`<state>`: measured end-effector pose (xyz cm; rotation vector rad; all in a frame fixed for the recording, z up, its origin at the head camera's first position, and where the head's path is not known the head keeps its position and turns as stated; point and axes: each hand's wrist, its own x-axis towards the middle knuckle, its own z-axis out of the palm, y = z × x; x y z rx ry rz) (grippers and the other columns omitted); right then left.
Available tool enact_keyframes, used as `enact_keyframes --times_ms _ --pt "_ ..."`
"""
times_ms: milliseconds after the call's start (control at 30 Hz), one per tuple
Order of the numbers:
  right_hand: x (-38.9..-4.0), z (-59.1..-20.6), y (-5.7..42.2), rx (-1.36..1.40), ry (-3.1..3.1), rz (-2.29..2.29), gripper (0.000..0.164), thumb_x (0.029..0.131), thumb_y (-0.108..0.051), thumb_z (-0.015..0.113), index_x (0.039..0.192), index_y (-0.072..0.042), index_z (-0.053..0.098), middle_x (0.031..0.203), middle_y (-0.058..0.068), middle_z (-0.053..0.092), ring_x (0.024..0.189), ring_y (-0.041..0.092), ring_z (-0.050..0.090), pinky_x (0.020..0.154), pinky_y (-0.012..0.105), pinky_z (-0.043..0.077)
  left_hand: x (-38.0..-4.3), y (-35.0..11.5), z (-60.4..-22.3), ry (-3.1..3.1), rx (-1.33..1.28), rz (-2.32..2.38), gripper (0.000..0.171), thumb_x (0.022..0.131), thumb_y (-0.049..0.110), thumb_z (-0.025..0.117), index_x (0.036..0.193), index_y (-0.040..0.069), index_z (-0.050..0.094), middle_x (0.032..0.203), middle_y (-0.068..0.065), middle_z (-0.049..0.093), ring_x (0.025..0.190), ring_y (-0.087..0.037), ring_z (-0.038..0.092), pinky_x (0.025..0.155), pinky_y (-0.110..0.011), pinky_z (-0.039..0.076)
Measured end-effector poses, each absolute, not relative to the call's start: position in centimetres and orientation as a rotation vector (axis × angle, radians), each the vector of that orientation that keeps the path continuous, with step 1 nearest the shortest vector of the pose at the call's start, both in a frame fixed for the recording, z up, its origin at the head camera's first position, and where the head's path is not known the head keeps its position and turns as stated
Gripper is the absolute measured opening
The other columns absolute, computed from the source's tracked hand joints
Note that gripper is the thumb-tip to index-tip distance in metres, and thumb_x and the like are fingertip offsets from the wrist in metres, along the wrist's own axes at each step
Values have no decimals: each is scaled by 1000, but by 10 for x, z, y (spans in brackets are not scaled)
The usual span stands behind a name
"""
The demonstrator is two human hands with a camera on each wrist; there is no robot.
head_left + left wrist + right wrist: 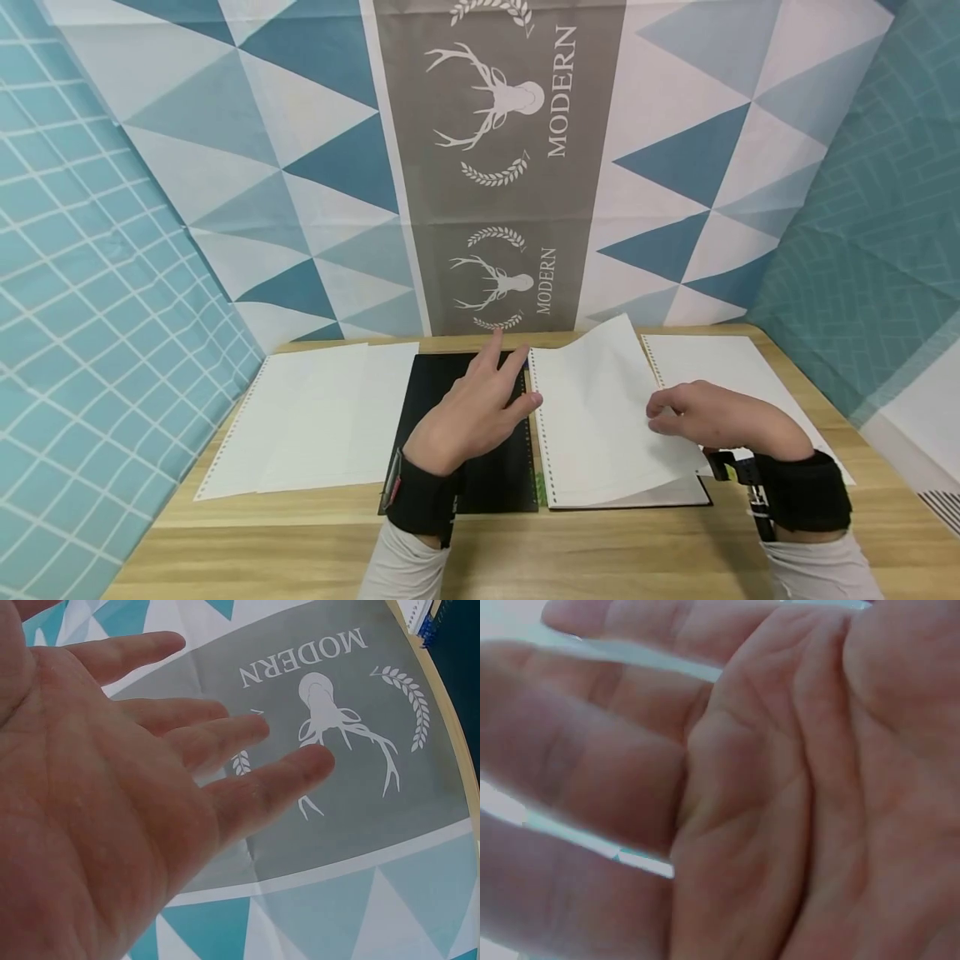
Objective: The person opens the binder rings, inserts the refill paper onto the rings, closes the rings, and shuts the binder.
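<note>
I see white hole-punched paper sheet [588, 417] between left hand [472, 412] and right hand [716, 415], long axis pointing away. Right nearer, over sheet's right edge; can't tell whether it pinches. Left spread wide, holding nothing, above black rectangular cover [495, 492].

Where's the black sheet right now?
In the head view, the black sheet lies on the table just left of centre, between the overlapping white sheets to its left and the curled white page to its right.
</note>
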<state>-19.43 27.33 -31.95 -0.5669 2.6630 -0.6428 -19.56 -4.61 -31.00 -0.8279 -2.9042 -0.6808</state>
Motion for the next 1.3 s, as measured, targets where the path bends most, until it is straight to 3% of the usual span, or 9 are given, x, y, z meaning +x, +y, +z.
enact_keyframes --times_ms 300,500,667,733,833,967,1100,1300 --pt "-195 -321 273 -541 2778 -464 27 94 -29 61 108 -7 69 110 16 69 93 27 59 76 47 50 -197 -43 -317 -2943 -832 -713 67 100 43 50 155 15 24 165 -17 5 147 -31 17 109 -59 35" --pt "-193 -323 266 -510 2757 -447 34 93 -31 63 113 -4 66 111 17 68 89 24 58 76 47 50 -208 -35 -339 -3047 -827 -711 65 101 42 49 154 12 26 163 -19 13 147 -33 16 111 -61 30" --pt "-192 -326 259 -509 2706 -490 44 93 -32 64 124 -2 59 121 21 64 97 27 60 82 52 50 -220 -20 -366 -3131 -854 -605 61 100 39 51 150 8 36 160 -15 29 144 -31 27 109 -59 35" --pt "-192 -326 256 -509 2689 -500 46 93 -33 64 127 -3 57 122 21 64 98 27 61 83 53 51 -224 -12 -377 -3156 -868 -541 58 99 39 52 147 7 43 155 -13 38 138 -28 37 106 -56 40" --pt "-194 -326 257 -489 2683 -506 52 93 -35 63 132 -1 54 127 24 61 106 33 61 86 56 50 -226 -4 -391 -3182 -899 -446 47 98 39 54 134 8 56 133 -8 57 113 -21 54 92 -44 51" --pt "-202 -332 279 -406 2726 -489 61 94 -39 60 134 6 49 132 35 54 116 46 54 89 61 47 -225 4 -403 -3176 -931 -324 36 97 40 55 119 12 62 113 -4 59 91 -19 52 79 -42 51" --pt "-213 -346 315 -331 2778 -447 66 96 -39 56 130 16 45 129 43 50 111 51 54 85 59 47 -221 9 -405 -3143 -940 -267 35 96 40 57 115 12 64 114 -6 58 92 -19 52 83 -48 50" --pt "-224 -365 362 -149 2859 -445 78 98 -43 50 127 28 36 126 50 43 109 59 48 87 64 45 -218 11 -405 -3101 -984 -223 30 96 38 58 106 10 65 101 -5 54 86 -17 50 81 -43 50"
